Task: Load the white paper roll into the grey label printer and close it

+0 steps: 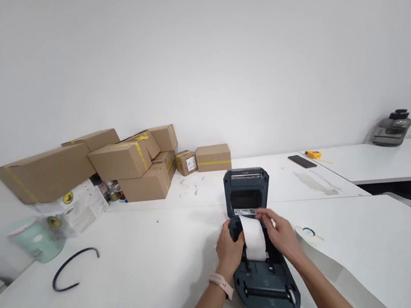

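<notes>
A dark label printer (269,291) lies open on the white table, its lid (246,184) tipped back towards the wall. A roll of white label paper (254,238) sits inside, its strip running down the middle of the body. My left hand (229,250), with a pink band on the wrist, is wrapped round the printer's left side, thumb by the roll. Over the right of the hinge, my right hand (279,232) has its fingers bent together, their tips beside a printed sticker (245,211). What those fingertips hold, if anything, is hidden.
Cardboard boxes (119,160) are stacked at the back left. Nearby are a green container (37,239) and a curved black strip (66,267). A phone (302,162) and yellow tape measure (313,154) lie behind the printer. A large bottle (392,130) stands far right.
</notes>
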{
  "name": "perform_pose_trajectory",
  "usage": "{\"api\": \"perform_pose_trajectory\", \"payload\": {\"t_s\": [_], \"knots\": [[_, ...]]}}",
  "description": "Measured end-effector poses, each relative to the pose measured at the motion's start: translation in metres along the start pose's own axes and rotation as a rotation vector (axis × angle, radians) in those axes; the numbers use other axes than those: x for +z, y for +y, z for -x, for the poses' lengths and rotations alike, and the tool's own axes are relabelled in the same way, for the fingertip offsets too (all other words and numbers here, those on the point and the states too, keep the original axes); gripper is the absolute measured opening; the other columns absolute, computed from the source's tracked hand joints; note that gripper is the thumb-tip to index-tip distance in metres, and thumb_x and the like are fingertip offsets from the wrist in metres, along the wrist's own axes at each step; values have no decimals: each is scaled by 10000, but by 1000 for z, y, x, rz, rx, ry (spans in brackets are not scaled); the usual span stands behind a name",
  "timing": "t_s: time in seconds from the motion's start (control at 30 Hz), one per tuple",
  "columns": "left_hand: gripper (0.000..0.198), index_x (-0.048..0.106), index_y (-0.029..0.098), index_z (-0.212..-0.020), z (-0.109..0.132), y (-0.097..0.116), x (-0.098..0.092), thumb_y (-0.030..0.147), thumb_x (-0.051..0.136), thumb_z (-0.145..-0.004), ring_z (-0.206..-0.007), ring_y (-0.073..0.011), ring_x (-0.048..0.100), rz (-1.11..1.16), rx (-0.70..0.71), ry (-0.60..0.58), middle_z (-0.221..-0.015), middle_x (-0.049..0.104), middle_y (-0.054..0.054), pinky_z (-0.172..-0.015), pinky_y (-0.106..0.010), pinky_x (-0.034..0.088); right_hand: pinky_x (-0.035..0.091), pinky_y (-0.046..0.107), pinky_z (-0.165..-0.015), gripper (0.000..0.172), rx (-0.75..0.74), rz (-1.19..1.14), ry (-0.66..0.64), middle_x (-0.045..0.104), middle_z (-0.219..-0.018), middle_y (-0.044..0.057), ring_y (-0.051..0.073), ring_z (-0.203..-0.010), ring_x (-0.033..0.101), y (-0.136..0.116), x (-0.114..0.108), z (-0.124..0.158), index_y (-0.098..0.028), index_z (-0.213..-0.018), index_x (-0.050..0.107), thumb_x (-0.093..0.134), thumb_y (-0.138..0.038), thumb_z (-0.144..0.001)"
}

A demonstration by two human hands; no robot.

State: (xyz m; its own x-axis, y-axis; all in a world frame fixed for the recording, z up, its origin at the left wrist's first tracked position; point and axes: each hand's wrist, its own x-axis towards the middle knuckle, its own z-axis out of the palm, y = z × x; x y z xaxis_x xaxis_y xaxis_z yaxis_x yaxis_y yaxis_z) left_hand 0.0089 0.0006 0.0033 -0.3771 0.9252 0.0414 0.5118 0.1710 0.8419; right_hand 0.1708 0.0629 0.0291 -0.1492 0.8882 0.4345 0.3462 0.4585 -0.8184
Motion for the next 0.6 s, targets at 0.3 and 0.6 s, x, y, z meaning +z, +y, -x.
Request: {"api": "perform_pose_trajectory", "payload": {"t_s": [0.3, 0.6], "knots": [[541, 531, 229, -1365, 1, -4, 0, 431, 598, -867, -1194, -290, 633, 23, 6, 5, -1327, 670, -105, -958, -365, 478, 421, 455, -1044, 435, 33, -220, -660, 751, -1060, 76, 266, -1029, 687, -9, -26, 12, -213, -974, 736, 479, -563, -956], [557, 479, 178, -1414, 1, -1, 0, 378, 530, -896, -1235, -304, 604, -3, 36, 3, -1366, 639, -134, -1016, -399, 448, 212, 559, -1166, 324, -235, 509, -679, 743, -1082, 89, 273, -1111, 641, -17, -6, 12, -231, -1128, 687, 441, -250, -917]]}}
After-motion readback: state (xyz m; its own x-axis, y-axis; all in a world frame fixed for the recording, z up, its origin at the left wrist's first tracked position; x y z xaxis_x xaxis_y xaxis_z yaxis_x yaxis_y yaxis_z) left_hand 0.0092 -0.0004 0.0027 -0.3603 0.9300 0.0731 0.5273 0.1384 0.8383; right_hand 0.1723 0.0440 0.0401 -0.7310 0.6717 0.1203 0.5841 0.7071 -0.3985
